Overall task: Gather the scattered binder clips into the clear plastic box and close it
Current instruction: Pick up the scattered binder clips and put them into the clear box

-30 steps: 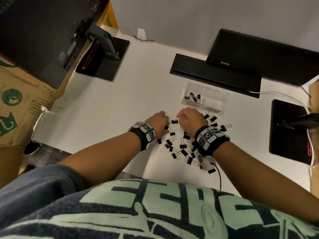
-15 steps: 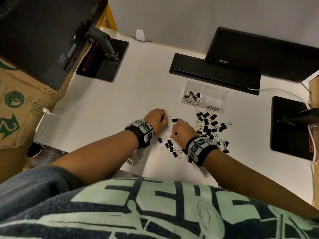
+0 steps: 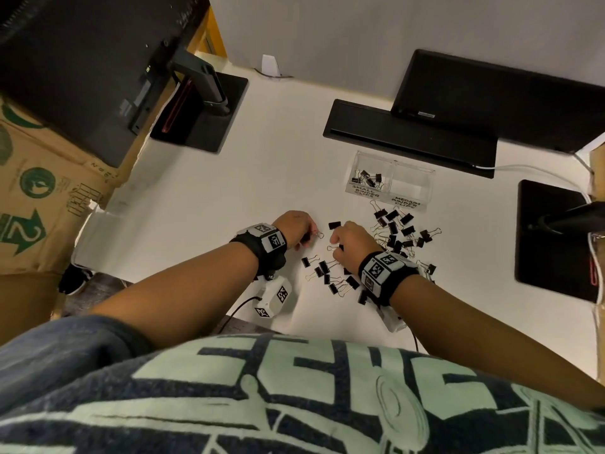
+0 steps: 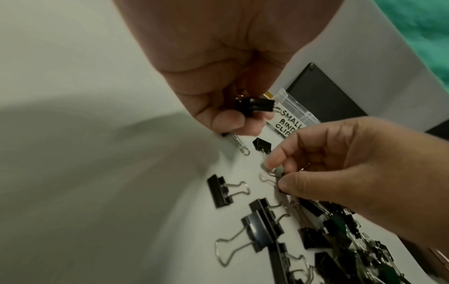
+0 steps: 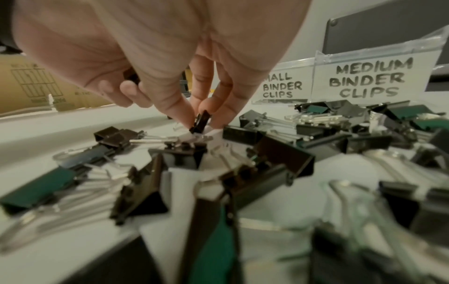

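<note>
Many black binder clips [image 3: 399, 234] lie scattered on the white desk, with a nearer bunch [image 3: 327, 273] between my wrists. The clear plastic box [image 3: 414, 181] stands open behind them. Its "small" compartment holds several clips [image 3: 368, 178] and its "medium" side looks bare. My left hand [image 3: 306, 235] is curled round small black clips [image 4: 255, 107] held in the palm. My right hand [image 3: 337, 247] pinches one small clip [image 5: 200, 121] between thumb and fingertips, just above the desk. In the right wrist view, the box labels [image 5: 364, 76] stand just behind the pile.
A black bar [image 3: 409, 136] and a dark monitor [image 3: 507, 99] sit behind the box. Black monitor bases stand at the right [image 3: 553, 237] and the back left [image 3: 203, 113]. A cardboard box [image 3: 39, 191] is off the desk's left edge. A white cable [image 3: 530, 172] runs at the right.
My right hand drew back from the far clips toward the nearer bunch and pinched a small clip. My left hand stayed almost where it was, still curled.
</note>
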Tool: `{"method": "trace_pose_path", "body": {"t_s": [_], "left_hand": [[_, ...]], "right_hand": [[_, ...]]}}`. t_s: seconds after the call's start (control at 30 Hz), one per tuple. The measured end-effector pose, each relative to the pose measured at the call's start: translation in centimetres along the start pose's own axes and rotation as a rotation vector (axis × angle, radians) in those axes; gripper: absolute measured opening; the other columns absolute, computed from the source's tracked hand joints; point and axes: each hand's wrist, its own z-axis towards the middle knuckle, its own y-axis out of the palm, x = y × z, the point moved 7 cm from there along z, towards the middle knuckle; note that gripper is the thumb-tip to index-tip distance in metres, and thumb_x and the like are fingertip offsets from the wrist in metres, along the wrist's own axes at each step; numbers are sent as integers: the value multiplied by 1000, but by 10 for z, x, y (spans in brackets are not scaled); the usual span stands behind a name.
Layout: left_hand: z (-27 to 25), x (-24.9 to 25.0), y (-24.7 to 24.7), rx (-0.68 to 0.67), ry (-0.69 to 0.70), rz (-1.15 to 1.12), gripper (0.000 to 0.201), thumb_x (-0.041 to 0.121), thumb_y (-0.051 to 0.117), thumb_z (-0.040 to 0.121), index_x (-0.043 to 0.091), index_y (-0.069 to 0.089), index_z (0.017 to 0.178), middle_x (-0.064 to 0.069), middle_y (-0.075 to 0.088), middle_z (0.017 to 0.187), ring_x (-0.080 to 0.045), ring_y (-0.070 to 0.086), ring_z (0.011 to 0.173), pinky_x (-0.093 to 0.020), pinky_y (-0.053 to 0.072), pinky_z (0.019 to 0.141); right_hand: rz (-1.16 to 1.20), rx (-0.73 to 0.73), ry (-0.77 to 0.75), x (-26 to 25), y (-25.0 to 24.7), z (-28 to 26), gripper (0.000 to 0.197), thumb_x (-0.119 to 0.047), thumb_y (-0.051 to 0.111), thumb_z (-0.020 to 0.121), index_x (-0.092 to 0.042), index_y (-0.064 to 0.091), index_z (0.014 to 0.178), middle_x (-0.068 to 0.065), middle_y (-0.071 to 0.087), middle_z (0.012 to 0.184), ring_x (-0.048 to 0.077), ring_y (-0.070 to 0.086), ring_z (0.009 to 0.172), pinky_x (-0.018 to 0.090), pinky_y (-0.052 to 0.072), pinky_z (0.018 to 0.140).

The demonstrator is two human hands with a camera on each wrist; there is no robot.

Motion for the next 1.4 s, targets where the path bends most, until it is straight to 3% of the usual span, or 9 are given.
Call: {"method": "trace_pose_path", "body": {"t_s": [0.07, 0.2, 0.43, 0.53, 0.7, 0.97, 1.13, 1.23, 1.4], "left_hand": [[0, -2, 1, -25, -17, 62, 28, 3, 40, 86, 8, 51, 61, 0, 51, 41, -25, 47, 51, -24, 35, 48], [-2, -10, 0, -6, 48, 313, 24, 31, 55, 87, 15, 52, 69, 2, 48, 60, -15, 43, 56, -24, 33, 53], [-7, -23, 9, -88, 165, 813, 24, 30, 73, 77, 17, 58, 90, -6, 67, 103, -24, 61, 95, -32, 48, 79], [-6, -20, 12, -79, 187, 835, 25, 26, 70, 79, 13, 62, 98, -6, 67, 105, -21, 58, 89, -31, 47, 79], [-3, -16, 17, -80, 184, 844, 25, 23, 70, 81, 9, 63, 101, -8, 67, 107, -25, 62, 101, -30, 46, 77], [2, -13, 21, -58, 202, 839, 12, 18, 63, 82, 13, 57, 89, -8, 65, 97, -26, 62, 94, -33, 48, 75], [5, 4, 22, -48, 266, 845, 9, 16, 61, 85, 13, 53, 83, -4, 54, 88, -20, 50, 82, -28, 40, 70], [7, 23, 18, -3, 305, 739, 27, 16, 61, 85, 21, 41, 68, 2, 52, 78, -19, 48, 79, -21, 34, 56], [20, 75, 10, 77, 309, 459, 15, 16, 65, 83, 16, 50, 82, 8, 48, 70, -12, 47, 66, -20, 33, 53]], "right_hand": [[22, 3, -20, -1, 0, -1, 24, -3, 51, 87, -7, 62, 107, 11, 49, 118, 25, 54, 102, 30, 45, 87], [260, 120, 25, 8, -15, -7, 27, -1, 54, 87, -12, 62, 110, 2, 49, 114, 12, 50, 89, 24, 46, 85], [756, -62, 278, 15, -16, -22, 24, -10, 46, 91, -13, 63, 107, 3, 61, 84, 11, 52, 62, 21, 45, 56], [532, -184, 220, 5, -7, -32, 19, -27, 61, 87, -11, 65, 94, 2, 59, 73, 13, 55, 61, 24, 46, 56], [-19, -250, 51, -7, 17, -42, 29, -34, 68, 82, -10, 63, 98, 8, 65, 113, 24, 60, 106, 31, 48, 86], [19, -163, 23, -2, 21, -39, 29, -24, 62, 88, -8, 58, 111, 8, 57, 119, 24, 55, 109, 32, 44, 88], [23, -91, 7, 6, 14, -36, 20, -19, 61, 86, -7, 59, 102, 9, 51, 115, 24, 54, 104, 29, 44, 82], [57, -54, -2, 11, 11, -37, 5, -14, 59, 86, -10, 57, 89, 6, 49, 103, 22, 54, 94, 26, 41, 77], [44, -137, 37, 12, 4, -33, 15, -6, 51, 88, -5, 59, 101, 11, 58, 104, 27, 59, 95, 34, 50, 84]]}}
